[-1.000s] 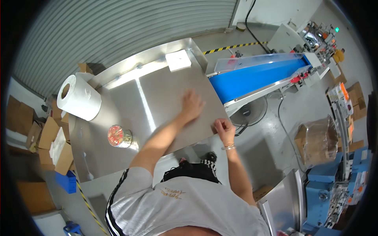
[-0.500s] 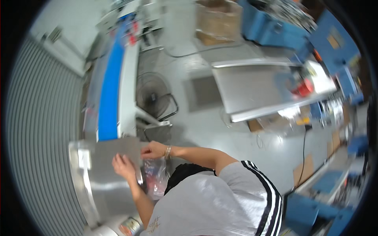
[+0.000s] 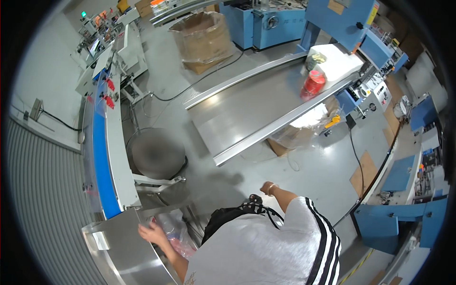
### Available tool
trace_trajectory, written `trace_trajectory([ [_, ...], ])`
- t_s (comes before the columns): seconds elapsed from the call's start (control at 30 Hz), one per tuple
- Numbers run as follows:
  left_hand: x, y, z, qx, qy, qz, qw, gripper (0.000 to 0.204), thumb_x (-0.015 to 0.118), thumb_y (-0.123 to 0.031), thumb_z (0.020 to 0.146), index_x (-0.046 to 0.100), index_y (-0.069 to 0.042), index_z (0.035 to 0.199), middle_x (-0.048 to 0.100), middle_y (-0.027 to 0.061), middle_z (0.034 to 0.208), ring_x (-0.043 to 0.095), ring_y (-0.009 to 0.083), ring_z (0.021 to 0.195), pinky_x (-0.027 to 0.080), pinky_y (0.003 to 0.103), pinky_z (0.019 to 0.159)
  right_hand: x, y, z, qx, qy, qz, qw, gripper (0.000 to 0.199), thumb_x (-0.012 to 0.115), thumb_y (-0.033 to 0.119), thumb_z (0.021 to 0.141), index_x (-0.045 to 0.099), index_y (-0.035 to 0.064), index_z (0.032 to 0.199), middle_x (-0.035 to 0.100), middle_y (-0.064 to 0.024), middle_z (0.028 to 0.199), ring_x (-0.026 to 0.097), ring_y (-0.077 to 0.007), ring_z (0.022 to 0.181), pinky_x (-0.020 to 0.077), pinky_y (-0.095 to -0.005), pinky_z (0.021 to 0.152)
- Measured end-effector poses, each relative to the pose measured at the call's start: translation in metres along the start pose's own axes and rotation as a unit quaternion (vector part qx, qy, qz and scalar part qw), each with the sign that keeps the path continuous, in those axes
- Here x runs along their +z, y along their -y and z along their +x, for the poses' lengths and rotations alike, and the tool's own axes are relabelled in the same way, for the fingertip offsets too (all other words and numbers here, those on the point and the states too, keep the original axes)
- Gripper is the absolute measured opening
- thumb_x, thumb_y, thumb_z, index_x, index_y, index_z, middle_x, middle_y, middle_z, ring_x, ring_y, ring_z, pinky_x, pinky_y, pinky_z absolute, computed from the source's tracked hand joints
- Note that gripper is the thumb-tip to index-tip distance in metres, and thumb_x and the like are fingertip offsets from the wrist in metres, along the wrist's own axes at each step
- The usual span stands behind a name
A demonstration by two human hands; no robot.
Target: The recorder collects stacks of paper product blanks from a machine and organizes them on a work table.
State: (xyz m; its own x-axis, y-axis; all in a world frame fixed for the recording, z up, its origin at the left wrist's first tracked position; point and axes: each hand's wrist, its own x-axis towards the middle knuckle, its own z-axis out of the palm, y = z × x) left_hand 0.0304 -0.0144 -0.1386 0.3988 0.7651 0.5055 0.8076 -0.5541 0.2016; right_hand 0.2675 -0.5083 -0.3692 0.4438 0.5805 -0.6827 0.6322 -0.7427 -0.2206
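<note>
My left hand [image 3: 152, 233] is open, its fingers spread apart over the edge of a stainless-steel table [image 3: 130, 259]. Right beside it, a see-through plastic bag [image 3: 175, 228] with reddish contents hangs or lies along the table's side; whether the fingertips touch it I cannot tell. Away from the table, my right hand [image 3: 269, 188] is out in front of my right side, above the floor. Its fingers are mostly turned from view, and nothing is seen in it.
A blue conveyor belt [image 3: 100, 156] runs away from the steel table. Beside it stands a round floor fan [image 3: 158, 153]. Ahead is a metal slide table [image 3: 247, 111] with a red container [image 3: 313, 85] and a white box [image 3: 335, 62]. Farther off stands a lined carton [image 3: 202, 45].
My right hand has left the table edge and swung to the right, beside my body. My left hand stays over the table, near its edge. The view has turned rightward.
</note>
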Motion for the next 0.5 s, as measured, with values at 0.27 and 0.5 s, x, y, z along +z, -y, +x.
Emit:
trace_trajectory([
  [0.27, -0.043, -0.278, -0.057, 0.219, 0.156, -0.363, 0.892, 0.040, 0.059, -0.007, 0.085, 0.052, 0.000, 0.124, 0.049, 0.0215, 0.128, 0.045, 0.0393, 0.119, 0.036, 0.045, 0.102, 0.056, -0.080, -0.049, 0.147, -0.047, 0.242, 0.958, 0.030, 0.053, 0.029, 0.083, 0.071, 0.0066, 0.091, 0.070, -0.0163, 0.088, 0.069, -0.0268, 0.083, 0.0540, -0.0369, 0.070],
  [0.5, -0.025, -0.401, -0.068, 0.323, 0.127, -0.439, 0.828, 0.035, 0.062, -0.005, 0.083, 0.058, -0.003, 0.117, 0.055, 0.0179, 0.119, 0.050, 0.0367, 0.113, 0.042, 0.044, 0.096, 0.032, -0.106, -0.094, 0.230, -0.140, 0.529, 0.804, 0.029, 0.054, 0.028, 0.081, 0.068, 0.0023, 0.082, 0.066, -0.0094, 0.070, 0.060, -0.0188, 0.058, 0.0487, -0.0336, 0.056],
])
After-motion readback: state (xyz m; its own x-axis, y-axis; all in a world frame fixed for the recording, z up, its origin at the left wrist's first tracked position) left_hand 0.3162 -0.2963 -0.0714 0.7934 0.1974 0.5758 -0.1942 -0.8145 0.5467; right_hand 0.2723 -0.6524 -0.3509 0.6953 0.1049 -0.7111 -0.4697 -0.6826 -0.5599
